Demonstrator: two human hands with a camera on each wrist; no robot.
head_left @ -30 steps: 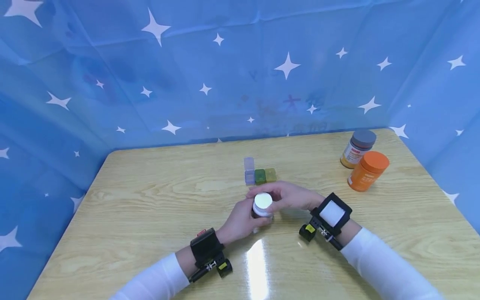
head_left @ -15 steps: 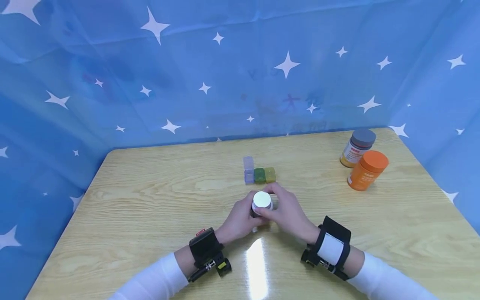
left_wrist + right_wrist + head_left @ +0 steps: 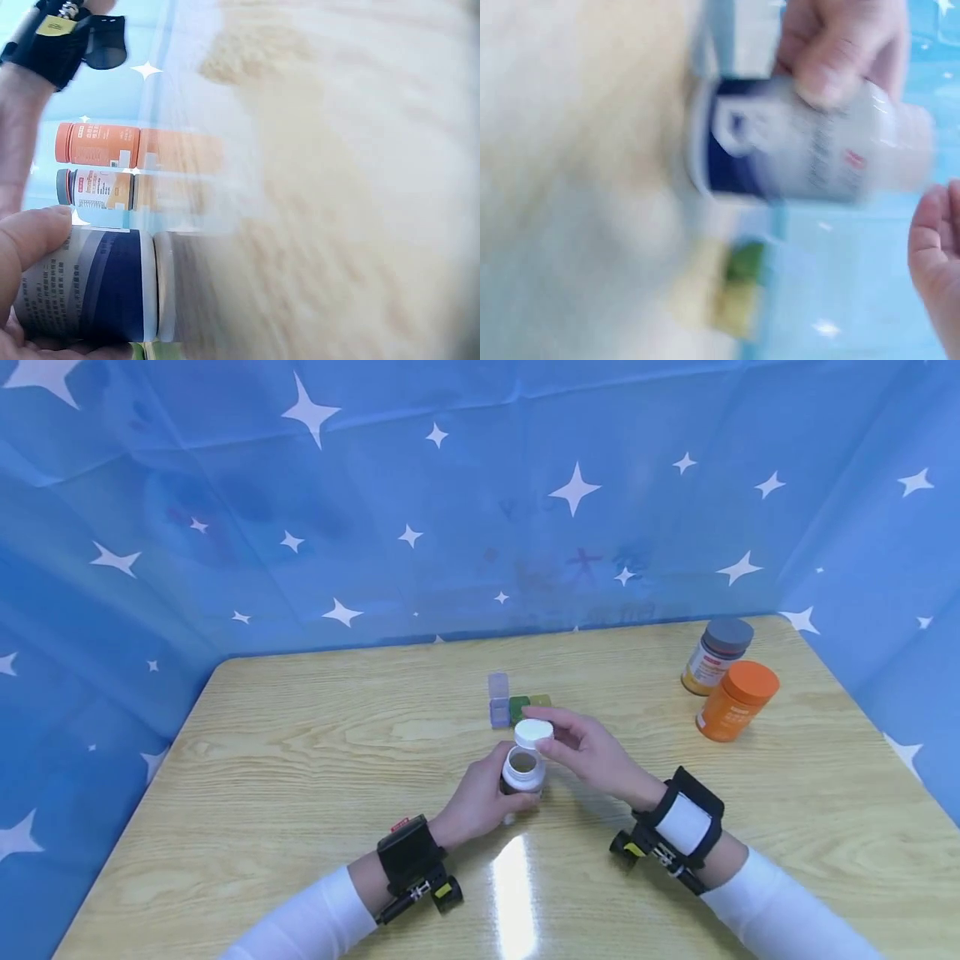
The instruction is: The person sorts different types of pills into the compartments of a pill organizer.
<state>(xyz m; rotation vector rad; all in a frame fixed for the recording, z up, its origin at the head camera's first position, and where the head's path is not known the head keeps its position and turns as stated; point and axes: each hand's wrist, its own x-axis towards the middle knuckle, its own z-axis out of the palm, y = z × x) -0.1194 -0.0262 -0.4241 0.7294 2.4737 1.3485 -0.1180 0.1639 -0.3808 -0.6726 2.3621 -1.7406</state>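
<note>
My left hand (image 3: 480, 797) grips a white pill bottle (image 3: 523, 783) round its side, with the bottle upright and its mouth uncovered. In the left wrist view, the bottle (image 3: 105, 285) shows a blue and silver printed label, its base close to the tabletop. Between thumb and fingers, my right hand (image 3: 596, 756) pinches the white cap (image 3: 533, 732), held just beyond the bottle's mouth. A small pill box lies behind the hands: a purple compartment (image 3: 498, 712) with its lid up, a green one (image 3: 518, 708) and a yellow one (image 3: 540, 700), partly hidden by the right hand.
At the table's back right stand an orange bottle (image 3: 737, 702) and a bottle with a grey lid (image 3: 717, 656), close together. The wooden table (image 3: 315, 735) ends at a blue curtain (image 3: 480, 510) printed with white stars.
The white cap has come off the bottle and moved away from me in my right hand, baring the bottle's mouth. My left hand and the bottle have stayed in place.
</note>
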